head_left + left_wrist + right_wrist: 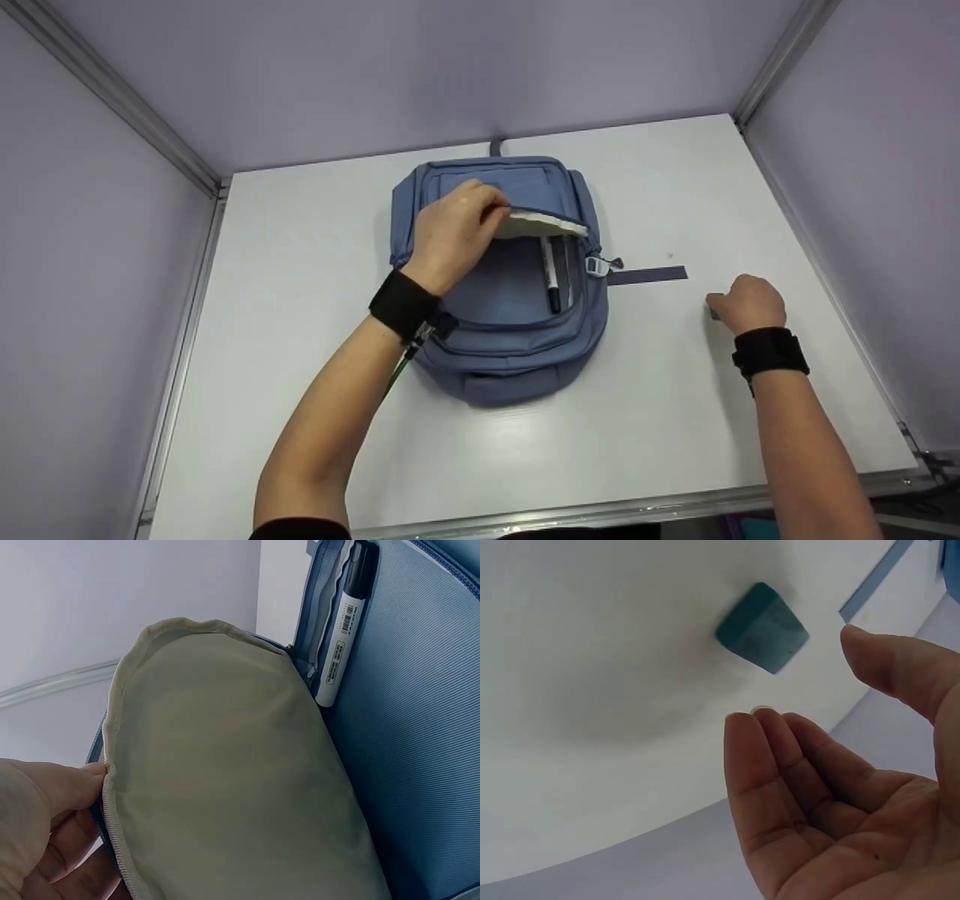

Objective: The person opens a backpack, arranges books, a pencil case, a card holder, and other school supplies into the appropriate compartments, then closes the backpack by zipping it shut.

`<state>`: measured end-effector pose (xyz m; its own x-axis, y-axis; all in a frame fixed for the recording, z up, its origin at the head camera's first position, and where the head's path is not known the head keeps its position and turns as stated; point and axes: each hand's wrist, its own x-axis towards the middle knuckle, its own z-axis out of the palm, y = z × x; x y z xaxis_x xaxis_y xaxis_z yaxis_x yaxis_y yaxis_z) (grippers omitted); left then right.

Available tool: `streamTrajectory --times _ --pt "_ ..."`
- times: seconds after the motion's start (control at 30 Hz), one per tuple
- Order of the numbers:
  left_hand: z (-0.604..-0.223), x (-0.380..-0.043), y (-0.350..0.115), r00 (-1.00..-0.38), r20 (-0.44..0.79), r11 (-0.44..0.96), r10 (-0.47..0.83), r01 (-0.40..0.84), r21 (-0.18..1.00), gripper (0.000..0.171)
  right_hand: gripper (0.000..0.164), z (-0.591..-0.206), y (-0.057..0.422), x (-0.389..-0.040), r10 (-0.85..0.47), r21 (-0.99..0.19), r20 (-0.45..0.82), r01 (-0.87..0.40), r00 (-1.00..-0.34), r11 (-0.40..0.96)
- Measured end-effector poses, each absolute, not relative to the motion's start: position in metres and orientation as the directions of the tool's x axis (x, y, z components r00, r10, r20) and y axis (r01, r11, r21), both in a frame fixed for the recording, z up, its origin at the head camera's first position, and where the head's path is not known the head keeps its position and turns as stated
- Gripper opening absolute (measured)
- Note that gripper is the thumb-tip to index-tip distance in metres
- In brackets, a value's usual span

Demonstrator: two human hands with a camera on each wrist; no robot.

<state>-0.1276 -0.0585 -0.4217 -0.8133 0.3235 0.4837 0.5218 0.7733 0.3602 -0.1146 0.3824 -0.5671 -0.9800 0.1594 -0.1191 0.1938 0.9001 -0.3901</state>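
A blue backpack (517,341) lies on the white table, its front pocket open. My left hand (455,234) pinches the edge of the pocket flap (225,757), holding it lifted so its pale lining shows. Inside the pocket, a white marker with a black cap (551,274) lies along the side nearer my right hand. To the right of the backpack, my right hand (750,304) hovers above a small teal block (763,628) on the table. Its thumb and fingers are apart, with nothing between them; the block sits just beyond the fingertips.
A blue strap (649,275) extends from the backpack's right side across the table, near a light buckle (598,266). Pale walls (450,75) enclose the table at the back and both sides. A metal rail (645,510) runs along the front edge.
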Motion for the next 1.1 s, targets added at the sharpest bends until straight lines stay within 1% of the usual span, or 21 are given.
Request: streamTrajectory --times 0.1,0.2,0.27,0.5,0.7,0.77,0.83,0.93,1.0,1.1 --pt "-0.422 -0.128 -0.058 -0.812 0.485 0.770 0.324 0.525 0.364 0.016 0.032 -0.574 0.384 -0.112 0.165 -0.391 -0.149 0.211 -0.975 0.896" --pt "-0.422 -0.128 -0.059 -0.809 0.490 0.769 0.326 0.528 0.360 0.016 0.033 -0.579 0.384 -0.111 0.166 -0.387 -0.149 0.212 -0.975 0.898" --pt "-0.423 -0.128 -0.059 -0.807 0.493 0.771 0.326 0.528 0.355 0.016 0.034 -0.582 0.384 -0.110 0.162 -0.383 -0.132 0.201 -0.978 0.902" --pt "-0.422 -0.129 -0.058 -0.815 0.487 0.774 0.315 0.517 0.365 0.016 0.027 -0.589 0.381 -0.113 0.153 -0.400 -0.055 0.162 -0.987 0.902" --pt "-0.422 -0.127 -0.057 -0.819 0.479 0.771 0.318 0.517 0.373 0.016 0.032 -0.586 0.364 -0.112 0.145 -0.466 0.018 0.120 -0.989 0.877" --pt "-0.422 -0.126 -0.057 -0.817 0.481 0.770 0.319 0.519 0.372 0.016 0.033 -0.580 0.351 -0.112 0.123 -0.498 0.072 0.071 -0.990 0.864" --pt "-0.422 -0.126 -0.057 -0.815 0.483 0.771 0.320 0.521 0.367 0.016 0.030 -0.573 0.334 -0.112 0.073 -0.520 0.136 -0.008 -0.988 0.854" --pt "-0.423 -0.126 -0.056 -0.814 0.485 0.773 0.319 0.520 0.364 0.016 0.027 -0.562 0.305 -0.110 -0.058 -0.524 0.237 -0.178 -0.970 0.833" --pt "-0.423 -0.127 -0.056 -0.816 0.483 0.776 0.317 0.516 0.363 0.016 0.026 -0.554 0.282 -0.107 -0.169 -0.518 0.293 -0.304 -0.941 0.799" --pt "-0.423 -0.127 -0.056 -0.822 0.476 0.780 0.314 0.509 0.364 0.016 0.029 -0.542 0.246 -0.102 -0.317 -0.491 0.369 -0.473 -0.874 0.732"
